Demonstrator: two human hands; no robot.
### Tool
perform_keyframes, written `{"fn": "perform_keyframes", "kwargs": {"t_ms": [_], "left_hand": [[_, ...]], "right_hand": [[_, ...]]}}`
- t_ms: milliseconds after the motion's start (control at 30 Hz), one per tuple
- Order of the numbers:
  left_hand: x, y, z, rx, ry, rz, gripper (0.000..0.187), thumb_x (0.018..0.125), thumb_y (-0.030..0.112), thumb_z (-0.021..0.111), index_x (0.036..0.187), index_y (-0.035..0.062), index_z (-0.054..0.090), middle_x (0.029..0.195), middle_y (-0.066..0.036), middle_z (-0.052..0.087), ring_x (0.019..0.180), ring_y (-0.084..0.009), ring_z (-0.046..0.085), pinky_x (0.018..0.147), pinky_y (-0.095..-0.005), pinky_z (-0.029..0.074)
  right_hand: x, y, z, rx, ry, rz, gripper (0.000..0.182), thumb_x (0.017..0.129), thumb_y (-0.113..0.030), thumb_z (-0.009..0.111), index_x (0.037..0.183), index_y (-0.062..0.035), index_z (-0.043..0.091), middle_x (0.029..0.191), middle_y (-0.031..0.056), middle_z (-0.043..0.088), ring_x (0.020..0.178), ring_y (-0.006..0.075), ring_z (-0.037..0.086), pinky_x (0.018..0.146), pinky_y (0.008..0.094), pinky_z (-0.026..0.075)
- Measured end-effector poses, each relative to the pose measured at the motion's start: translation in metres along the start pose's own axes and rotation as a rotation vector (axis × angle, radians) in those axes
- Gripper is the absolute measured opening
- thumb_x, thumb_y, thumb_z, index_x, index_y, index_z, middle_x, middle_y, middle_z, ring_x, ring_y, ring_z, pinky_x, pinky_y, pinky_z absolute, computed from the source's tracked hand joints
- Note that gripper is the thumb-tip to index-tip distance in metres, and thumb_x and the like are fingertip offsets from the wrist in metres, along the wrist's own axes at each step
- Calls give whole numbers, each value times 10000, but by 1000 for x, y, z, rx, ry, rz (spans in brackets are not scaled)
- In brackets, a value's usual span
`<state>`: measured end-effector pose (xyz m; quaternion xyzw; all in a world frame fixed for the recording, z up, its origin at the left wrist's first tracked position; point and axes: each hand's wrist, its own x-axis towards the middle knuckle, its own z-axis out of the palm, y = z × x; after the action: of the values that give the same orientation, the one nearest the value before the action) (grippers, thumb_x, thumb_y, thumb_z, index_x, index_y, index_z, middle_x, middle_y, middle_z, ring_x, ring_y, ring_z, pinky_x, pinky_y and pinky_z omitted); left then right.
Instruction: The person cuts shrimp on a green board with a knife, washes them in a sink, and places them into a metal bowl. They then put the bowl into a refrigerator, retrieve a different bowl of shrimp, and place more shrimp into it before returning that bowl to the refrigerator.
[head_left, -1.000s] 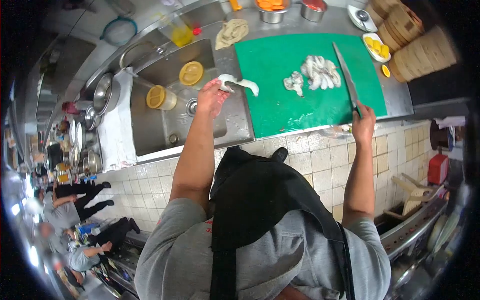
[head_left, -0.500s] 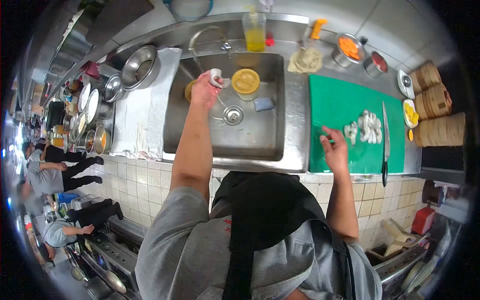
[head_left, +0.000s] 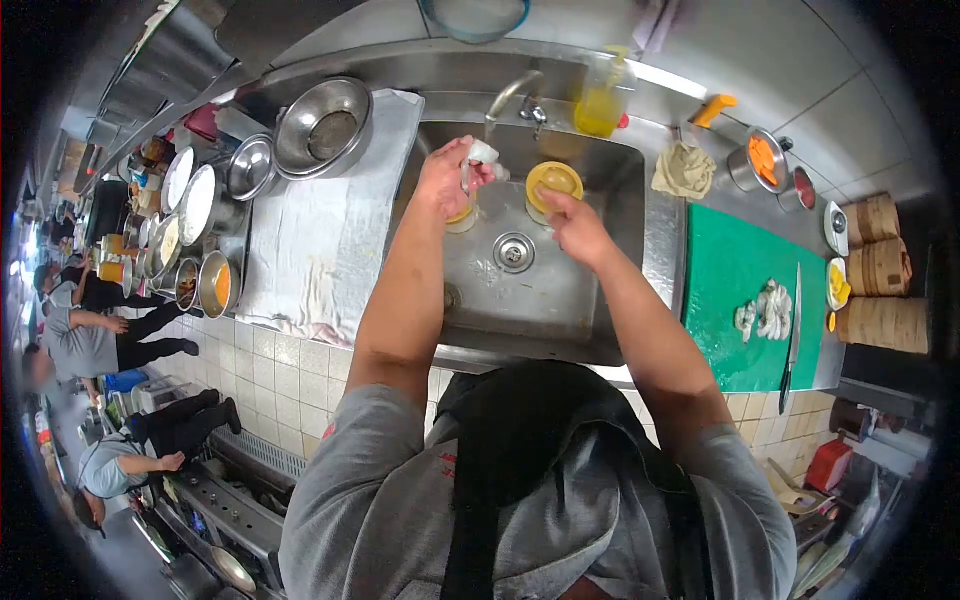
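Note:
In the head view my left hand (head_left: 450, 180) is closed around a small white piece (head_left: 482, 153) under the tap (head_left: 515, 97), over the left part of the steel sink (head_left: 560, 325). What exactly the white piece is I cannot tell. My right hand (head_left: 578, 228) reaches over the sink with its fingers apart and nothing in them, its fingertips at the near edge of a yellow-topped round tub (head_left: 555, 182). Another yellow-rimmed round container (head_left: 461, 219) is partly covered by my left hand. Water glistens around the drain (head_left: 513, 253).
Right of the sink, a green cutting board (head_left: 725, 260) bears whitish pieces (head_left: 770, 312) and a knife (head_left: 793, 335). Behind it are a crumpled cloth (head_left: 684, 170) and a pot of orange pieces (head_left: 755, 160). Steel bowls (head_left: 322, 130) and a white towel (head_left: 320, 230) lie left. Several people work far left.
My right hand has moved left from the cutting board to over the sink. My left hand still holds the white piece near the tap. The view has shifted, and the blue sponge is now hidden.

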<state>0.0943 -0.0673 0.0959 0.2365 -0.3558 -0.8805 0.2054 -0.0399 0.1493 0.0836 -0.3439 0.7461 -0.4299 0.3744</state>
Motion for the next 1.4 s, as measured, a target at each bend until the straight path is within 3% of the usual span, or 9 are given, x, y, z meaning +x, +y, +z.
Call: {"fn": "perform_keyframes", "kwargs": {"t_ms": [167, 267, 367, 433, 667, 800, 867, 1067, 1400], "left_hand": [[-11, 10, 2, -152, -72, 0, 190, 994, 244, 561, 1003, 55, 567, 805, -111, 612, 706, -234, 609, 754, -421, 557], [-12, 7, -2, -268, -85, 1, 182, 992, 252, 562, 1028, 74, 572, 824, -97, 614, 719, -225, 610, 759, -428, 557], [-14, 2, -11, -346, -36, 58, 195, 994, 278, 558, 1042, 91, 581, 836, -83, 614, 731, -217, 612, 764, -425, 559], [-9, -1, -27, -356, -77, 30, 269, 1002, 350, 539, 1063, 92, 587, 846, -72, 612, 745, -210, 612, 773, -430, 556], [-12, -33, -27, -192, 80, -109, 377, 980, 426, 574, 1099, 69, 606, 904, -90, 655, 795, -209, 644, 789, -413, 549], [-4, -43, 2, -299, 41, -72, 347, 974, 349, 610, 1148, 51, 581, 1010, -105, 657, 873, -223, 644, 813, -374, 541], [4, -51, 4, -227, 85, 110, 301, 965, 257, 632, 1159, 37, 566, 1009, -125, 657, 868, -236, 648, 792, -381, 544], [17, -50, 6, -228, 85, 36, 209, 968, 186, 613, 1109, 46, 549, 867, -56, 608, 744, -190, 605, 671, -379, 521], [21, -53, 20, -47, 187, -33, 366, 951, 424, 624, 1088, 88, 579, 933, -47, 614, 841, -199, 601, 742, -381, 494]], "right_hand": [[55, -27, 42, 18, -1, -187, 587, 880, -123, 644, 1424, -15, 450, 1390, 252, 518, 1326, 296, 487, 1061, 372, 420], [76, -27, 53, -126, 21, -299, 528, 866, -133, 665, 1348, 21, 512, 1326, 248, 569, 1250, 317, 549, 1020, 376, 449], [87, -30, 57, 7, -141, -140, 374, 877, -96, 651, 1227, 18, 585, 1138, 175, 671, 1061, 270, 641, 919, 359, 497], [91, -32, 56, 273, -204, -30, 171, 955, -120, 621, 1089, -15, 606, 1009, 49, 673, 933, 158, 651, 815, 302, 514], [102, -46, 45, 277, 21, -109, 84, 941, 3, 575, 1006, -21, 623, 920, 67, 675, 801, 135, 654, 700, 277, 553], [87, -55, 40, 442, 2, 91, 136, 912, 48, 569, 1014, 8, 650, 950, 80, 681, 833, 161, 680, 706, 288, 572], [80, -51, 36, 196, 94, -188, 174, 896, 56, 580, 1040, 32, 676, 988, 86, 682, 862, 178, 696, 710, 300, 580], [59, -35, 26, 304, 133, -158, 246, 881, 46, 614, 1122, 34, 662, 1014, 94, 660, 817, 145, 665, 722, 267, 542], [61, -22, 25, 520, 159, -7, 293, 891, 29, 622, 1183, 11, 633, 990, 51, 682, 857, 125, 652, 725, 272, 549]]}}
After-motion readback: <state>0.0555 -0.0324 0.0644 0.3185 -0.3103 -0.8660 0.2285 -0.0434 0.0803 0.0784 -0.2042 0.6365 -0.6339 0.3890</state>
